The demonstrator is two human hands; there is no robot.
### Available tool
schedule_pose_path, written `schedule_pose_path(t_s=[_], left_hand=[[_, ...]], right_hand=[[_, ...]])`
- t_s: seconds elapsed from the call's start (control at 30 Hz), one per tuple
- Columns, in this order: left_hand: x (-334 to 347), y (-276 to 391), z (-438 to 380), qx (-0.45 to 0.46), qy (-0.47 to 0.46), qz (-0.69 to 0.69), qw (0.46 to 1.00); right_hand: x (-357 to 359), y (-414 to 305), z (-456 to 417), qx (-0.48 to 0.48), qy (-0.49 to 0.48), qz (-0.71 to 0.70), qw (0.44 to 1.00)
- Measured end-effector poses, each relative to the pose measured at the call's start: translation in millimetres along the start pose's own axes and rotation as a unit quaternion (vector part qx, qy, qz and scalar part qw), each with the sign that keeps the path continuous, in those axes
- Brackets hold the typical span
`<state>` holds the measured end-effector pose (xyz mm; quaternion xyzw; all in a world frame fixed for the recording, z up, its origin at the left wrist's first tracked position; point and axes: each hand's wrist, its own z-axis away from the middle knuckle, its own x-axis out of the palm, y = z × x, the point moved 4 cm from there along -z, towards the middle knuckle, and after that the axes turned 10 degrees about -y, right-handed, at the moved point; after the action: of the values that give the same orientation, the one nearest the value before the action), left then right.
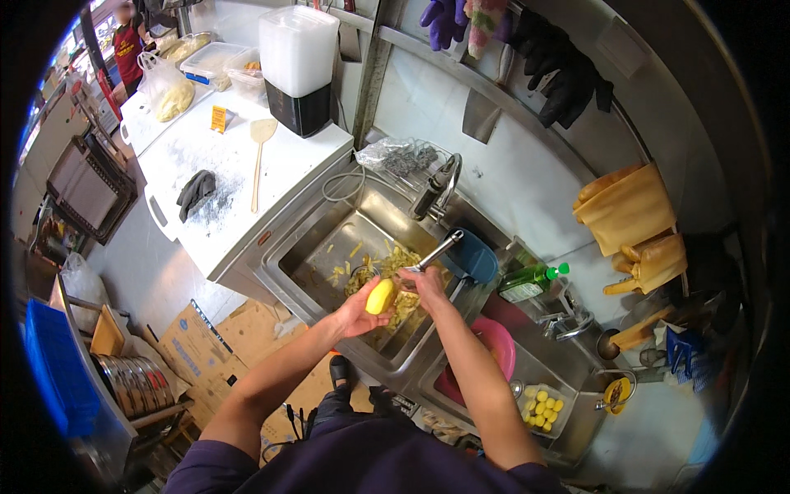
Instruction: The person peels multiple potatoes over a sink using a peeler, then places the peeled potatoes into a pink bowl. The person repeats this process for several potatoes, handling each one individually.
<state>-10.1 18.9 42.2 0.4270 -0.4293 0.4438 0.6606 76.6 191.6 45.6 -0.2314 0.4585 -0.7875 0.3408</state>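
Note:
A smooth yellow peeled potato (382, 296) rests in my left hand (357, 315), its fingers wrapped around it. My right hand (426, 287) grips a peeler with a metal handle (440, 250), the handle pointing up and away to the right. The peeler's head is close to the potato, partly hidden by my fingers; whether it touches cannot be told. Both hands are above the left basin of a stainless steel sink (308, 254). Below them, a heap of potato peelings (401, 258) covers the basin floor around the drain.
Several peeled potatoes fill a clear container (558, 426) in the right basin, near a pink bowl (503, 346). A blue plastic container (478, 256), green detergent bottle (524, 285) and faucet (435, 191) edge the sink. Left stands a white freezer (237, 238). A person (128, 49) is far off.

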Motion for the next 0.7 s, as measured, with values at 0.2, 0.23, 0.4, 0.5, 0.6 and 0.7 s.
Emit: schedule_pose_path(t_s=[0.2, 0.23, 0.4, 0.5, 0.6, 0.7], left_hand=[[1, 21, 8, 0.064, 0.017, -0.041, 0.997], [-4, 24, 8, 0.074, 0.029, -0.061, 0.995], [-1, 11, -3, 0.068, 0.040, -0.070, 0.994], [-15, 16, 0, 0.044, 0.009, -0.066, 0.997], [-16, 17, 14, 0.010, 0.009, -0.091, 0.996], [3, 7, 7, 0.027, -0.014, -0.048, 0.998]], right_hand=[[-21, 9, 19, -0.135, 0.091, 0.061, 0.985], [-9, 2, 29, -0.163, 0.011, 0.009, 0.986], [49, -11, 56, -0.198, -0.162, 0.186, 0.949], [56, -29, 50, -0.113, -0.155, 0.104, 0.976], [36, -32, 31, 0.023, -0.089, -0.062, 0.994], [-49, 32, -20, 0.003, 0.162, 0.161, 0.973]])
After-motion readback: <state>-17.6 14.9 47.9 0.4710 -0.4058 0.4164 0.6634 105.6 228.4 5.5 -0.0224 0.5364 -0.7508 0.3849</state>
